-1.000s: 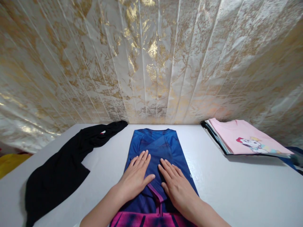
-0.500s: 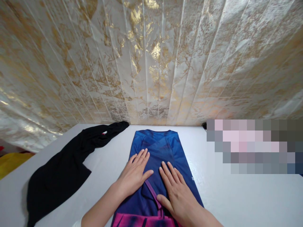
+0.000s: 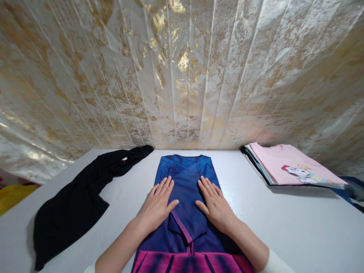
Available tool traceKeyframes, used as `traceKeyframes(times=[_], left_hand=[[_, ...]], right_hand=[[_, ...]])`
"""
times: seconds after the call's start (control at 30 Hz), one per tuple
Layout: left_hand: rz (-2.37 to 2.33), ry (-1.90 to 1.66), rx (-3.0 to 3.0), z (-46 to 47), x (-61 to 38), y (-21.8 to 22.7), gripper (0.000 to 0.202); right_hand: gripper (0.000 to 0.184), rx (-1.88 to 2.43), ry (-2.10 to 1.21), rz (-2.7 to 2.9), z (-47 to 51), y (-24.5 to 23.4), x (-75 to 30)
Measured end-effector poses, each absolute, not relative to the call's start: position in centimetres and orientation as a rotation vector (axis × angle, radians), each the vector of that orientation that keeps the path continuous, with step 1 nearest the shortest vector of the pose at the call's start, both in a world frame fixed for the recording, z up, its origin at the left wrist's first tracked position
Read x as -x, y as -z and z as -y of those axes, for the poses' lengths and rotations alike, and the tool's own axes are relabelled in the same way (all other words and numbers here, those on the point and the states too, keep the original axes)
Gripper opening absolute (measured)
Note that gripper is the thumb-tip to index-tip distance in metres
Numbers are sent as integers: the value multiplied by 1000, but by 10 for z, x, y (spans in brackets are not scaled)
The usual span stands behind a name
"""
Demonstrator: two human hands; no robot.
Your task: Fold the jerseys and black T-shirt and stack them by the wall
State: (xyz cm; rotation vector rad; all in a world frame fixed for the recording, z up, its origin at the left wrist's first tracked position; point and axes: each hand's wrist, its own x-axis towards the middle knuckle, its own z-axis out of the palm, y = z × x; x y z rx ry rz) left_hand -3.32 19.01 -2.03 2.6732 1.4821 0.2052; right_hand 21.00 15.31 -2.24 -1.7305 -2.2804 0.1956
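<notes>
White table (image 3: 284,227) has bare room on both sides of the blue shirt (image 3: 184,178) in the middle. Left hand (image 3: 156,204) and right hand (image 3: 216,204) lie flat on it, fingers spread. Black cloth (image 3: 74,204) sits left, pink shirt (image 3: 290,167) far right.

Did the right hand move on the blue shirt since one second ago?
Yes. The right hand slid along the blue shirt toward its collar and slightly toward the pink shirt.

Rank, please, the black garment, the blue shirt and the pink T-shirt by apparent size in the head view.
1. blue shirt and black garment: about alike; the shirt runs off the frame.
2. pink T-shirt: smallest, though farther away.
</notes>
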Motion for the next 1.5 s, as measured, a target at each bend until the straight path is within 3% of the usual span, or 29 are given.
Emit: traceKeyframes(times=[0.17, 0.33, 0.53, 0.73, 0.97, 1.13, 1.37, 1.5], left_hand=[[-1434, -266, -2681, -176, 32, 7, 57], [-1295, -435, -2525, -131, 49, -29, 31], [-1323, -203, -2334, -81, 83, -32, 23], [-1295, -44, -2247, -76, 75, -37, 14], [-1182, -211, -2074, -93, 72, -63, 6], [-1297, -218, -2153, -119, 72, -51, 13], [-1465, -98, -2221, -125, 68, -47, 25], [-1535, -336, -2706, -105, 59, -17, 42]], right_hand=[[56, 1656, -207, 2252, -140, 3, -210], [28, 1470, -469, 2228, -91, -32, -216], [13, 1563, -743, 2345, -55, -37, -206], [20, 1645, -752, 2403, -56, -32, -185], [21, 1559, -773, 2305, -66, -49, -193], [30, 1597, -670, 2236, -91, -38, -191], [28, 1554, -593, 2271, -102, -32, -191], [34, 1573, -326, 2331, -94, -27, -185]])
